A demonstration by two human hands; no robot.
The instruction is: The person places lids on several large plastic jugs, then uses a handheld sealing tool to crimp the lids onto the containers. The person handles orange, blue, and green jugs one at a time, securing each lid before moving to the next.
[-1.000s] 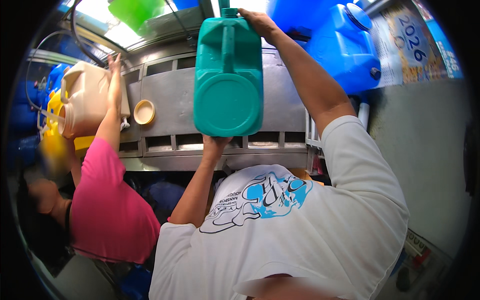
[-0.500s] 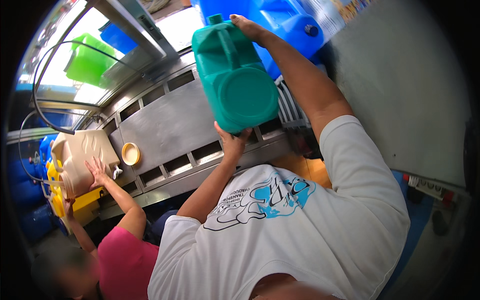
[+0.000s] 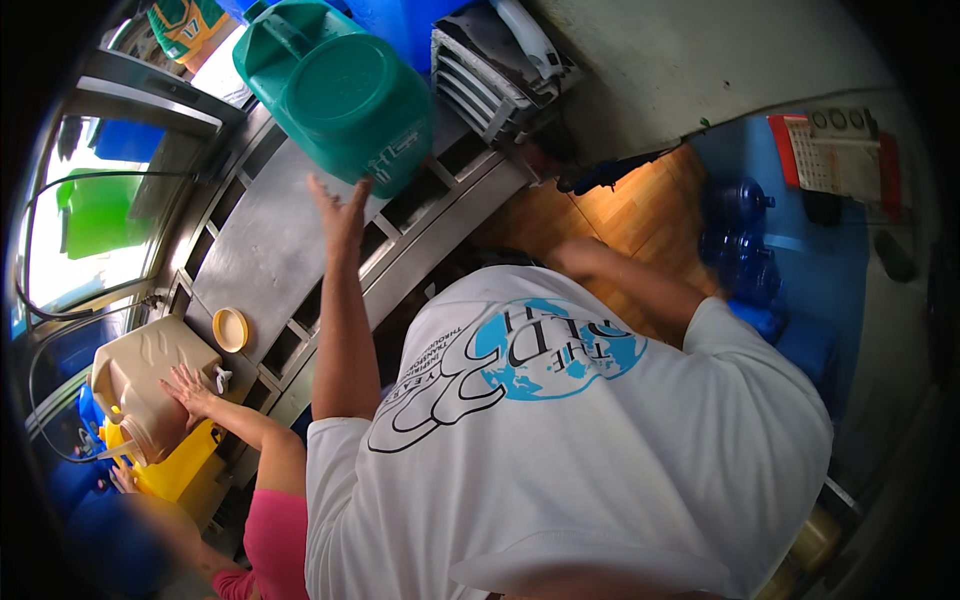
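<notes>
A green plastic jug [image 3: 345, 95] with a moulded handle and a round recessed panel is at the far side of the steel counter [image 3: 265, 250], next to blue containers. My left hand [image 3: 342, 205] is just below the jug's near end, its fingers spread and its thumb close to the jug. Whether the thumb touches it, I cannot tell. My right hand [image 3: 574, 257] is down by the front of my white shirt, away from the jug. It is blurred and its fingers are hidden.
To the left, a co-worker in a pink top rests a hand on a beige jerrycan [image 3: 160, 370] beside a yellow container [image 3: 185, 465]. A round cream lid [image 3: 230, 330] lies on the counter. Blue water bottles [image 3: 738, 235] stand at right. A grey slatted unit [image 3: 485, 85] borders the counter.
My right hand has left the top of the green jug and dropped to my waist. The view has turned. My left hand's fingers have spread below the jug.
</notes>
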